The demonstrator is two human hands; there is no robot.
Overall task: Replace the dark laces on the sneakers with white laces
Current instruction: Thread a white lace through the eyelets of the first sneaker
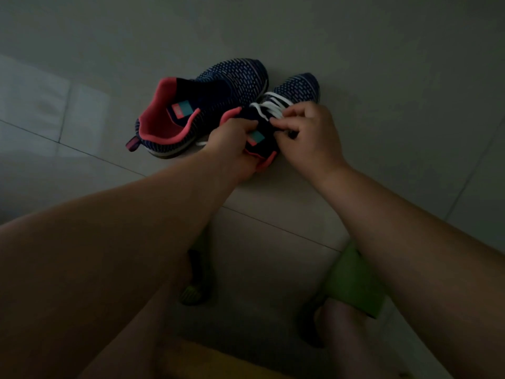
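No legible text. The red-and-teal tongue label (pixel 182 109) on my dark knit sneaker with coral lining (pixel 202 105) is too dim and blurred to read.

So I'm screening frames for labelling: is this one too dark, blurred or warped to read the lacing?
Head view: dim and underexposed, no glare; the white lace stands out on the right sneaker, but the eyelets are lost in shadow; the forearms bulge from wide-angle distortion; the right hand and left hand look soft at the edges.
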